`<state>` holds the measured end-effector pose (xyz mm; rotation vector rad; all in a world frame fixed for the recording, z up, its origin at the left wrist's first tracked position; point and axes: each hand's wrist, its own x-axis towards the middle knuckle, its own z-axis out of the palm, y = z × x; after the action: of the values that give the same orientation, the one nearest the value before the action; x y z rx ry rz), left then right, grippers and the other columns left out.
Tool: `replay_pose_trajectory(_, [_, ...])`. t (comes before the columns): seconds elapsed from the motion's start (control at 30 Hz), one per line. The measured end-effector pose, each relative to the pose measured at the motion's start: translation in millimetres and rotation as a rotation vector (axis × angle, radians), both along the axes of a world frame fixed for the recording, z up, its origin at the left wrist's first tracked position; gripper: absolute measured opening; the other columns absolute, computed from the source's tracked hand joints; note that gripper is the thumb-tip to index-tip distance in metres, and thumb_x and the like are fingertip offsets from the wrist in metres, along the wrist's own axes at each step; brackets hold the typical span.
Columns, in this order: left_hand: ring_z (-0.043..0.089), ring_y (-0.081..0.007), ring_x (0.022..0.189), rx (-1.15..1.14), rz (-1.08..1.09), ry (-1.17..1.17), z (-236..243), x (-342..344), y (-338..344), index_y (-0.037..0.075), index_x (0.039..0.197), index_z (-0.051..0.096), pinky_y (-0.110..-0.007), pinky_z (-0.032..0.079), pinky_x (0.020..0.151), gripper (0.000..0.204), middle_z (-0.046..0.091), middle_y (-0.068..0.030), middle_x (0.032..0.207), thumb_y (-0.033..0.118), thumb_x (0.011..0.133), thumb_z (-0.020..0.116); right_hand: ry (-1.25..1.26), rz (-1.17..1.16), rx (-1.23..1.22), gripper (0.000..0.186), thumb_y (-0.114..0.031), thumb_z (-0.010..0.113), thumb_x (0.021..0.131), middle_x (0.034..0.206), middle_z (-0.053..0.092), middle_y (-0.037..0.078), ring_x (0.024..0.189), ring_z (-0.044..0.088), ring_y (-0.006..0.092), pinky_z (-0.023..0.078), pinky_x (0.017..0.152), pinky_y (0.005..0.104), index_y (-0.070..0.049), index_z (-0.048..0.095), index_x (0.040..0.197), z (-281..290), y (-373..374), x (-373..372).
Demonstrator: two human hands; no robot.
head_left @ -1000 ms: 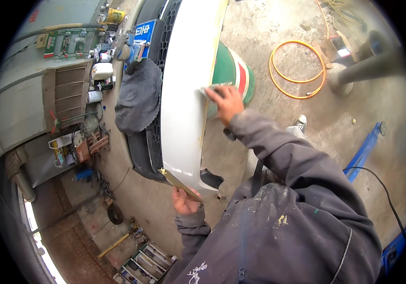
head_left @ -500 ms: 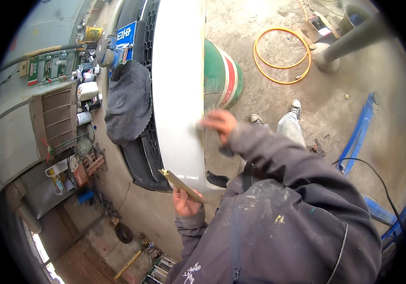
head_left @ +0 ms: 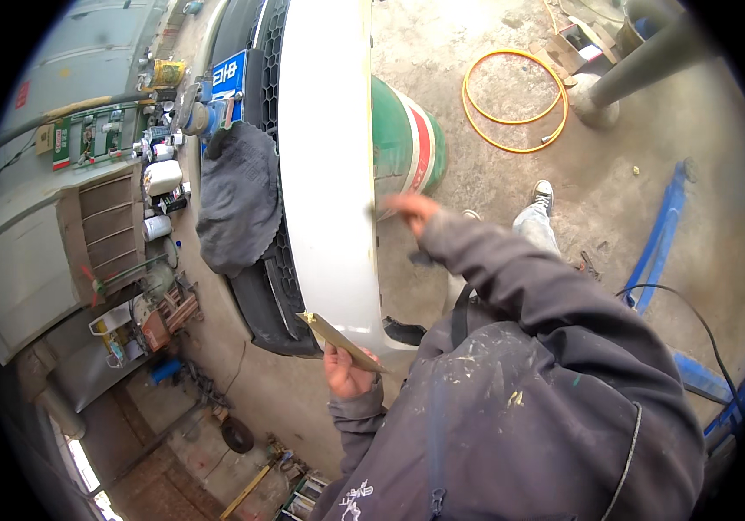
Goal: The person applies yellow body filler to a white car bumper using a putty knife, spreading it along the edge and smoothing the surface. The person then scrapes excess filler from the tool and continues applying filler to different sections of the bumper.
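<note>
My left hand (head_left: pixel 346 372) is closed round a narrow, flat, tan putty board (head_left: pixel 338 341), held tilted by the near end of the white car bumper (head_left: pixel 325 174). A small dab of pale yellow paste (head_left: pixel 307 318) sits at the board's far end. My right hand (head_left: pixel 412 211) is at the bumper's right edge, its fingers smeared by motion and drawn together. A dark piece (head_left: pixel 421 258) shows under that hand; what it belongs to is too blurred to tell. A grey cloth (head_left: pixel 238 200) lies over the bumper's black grille, next to a blue sander-like tool (head_left: pixel 205 117).
Under the bumper's right side stands a green drum (head_left: pixel 403 139) with a red and white band. An orange hose (head_left: pixel 468 95) lies coiled on the floor. Blue metal legs (head_left: pixel 663 230) and a black cable (head_left: pixel 694 321) are to the right. Cans and bottles (head_left: pixel 162 178) line the left.
My right hand has shifted slightly right along the bumper's edge and stays blurred. The left hand still holds the board, nearly in place. The whole view has tilted a little.
</note>
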<state>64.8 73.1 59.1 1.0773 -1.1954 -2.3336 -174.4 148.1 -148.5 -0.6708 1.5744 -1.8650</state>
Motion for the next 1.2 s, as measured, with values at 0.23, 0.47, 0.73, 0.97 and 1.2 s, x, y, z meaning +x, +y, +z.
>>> replay_pose_trajectory(0.23, [0.065,-0.0258,0.074,-0.032,-0.010,-0.010,-5,-38,5,0.008,0.124,0.046,-0.041,0.054,0.064,0.031,0.063,-0.0093,0.091,0.014,0.094,0.054,-0.226,-0.115,0.062,0.044,0.007,0.044,0.085,0.117,0.063,0.012,0.111,0.057,0.0199,0.043,0.099,0.0295,-0.010,0.059,0.123,-10,39,-49])
replay_pose_trajectory(0.47, [0.066,-0.0278,0.076,-0.144,0.035,0.002,6,-62,23,0.004,0.130,0.041,-0.045,0.056,0.067,0.040,0.064,-0.0122,0.095,0.013,0.093,0.055,-0.246,-0.317,-0.078,0.043,0.004,0.042,0.089,0.121,0.059,0.010,0.108,0.056,0.0177,0.044,0.095,0.0259,-0.009,0.054,0.128,16,-39,-127])
replay_pose_trajectory(0.73, [0.065,-0.0267,0.088,-0.175,0.007,-0.048,7,-58,33,0.002,0.129,0.043,-0.044,0.054,0.078,0.040,0.062,-0.0140,0.105,0.008,0.092,0.054,0.023,0.116,-0.024,0.053,0.013,0.046,0.079,0.109,0.065,0.010,0.105,0.060,0.0192,0.046,0.094,0.0294,-0.013,0.060,0.122,-15,31,5])
replay_pose_trajectory(0.97, [0.060,-0.0243,0.103,-0.145,-0.055,0.064,3,-101,50,-0.001,0.128,0.044,-0.038,0.049,0.090,0.036,0.058,-0.0128,0.117,0.003,0.092,0.051,0.119,-0.101,0.195,0.045,0.005,0.048,0.084,0.109,0.061,0.013,0.105,0.058,0.0283,0.046,0.092,0.0346,-0.015,0.059,0.122,8,31,-106])
replay_pose_trajectory(1.2, [0.060,-0.0239,0.102,-0.218,-0.012,0.052,5,-80,57,-0.002,0.127,0.046,-0.037,0.048,0.090,0.034,0.059,-0.0131,0.116,0.003,0.093,0.051,0.822,-0.192,0.440,0.055,0.002,0.053,0.074,0.112,0.054,0.011,0.105,0.051,0.0300,0.042,0.092,0.0445,-0.019,0.056,0.125,52,-13,-95])
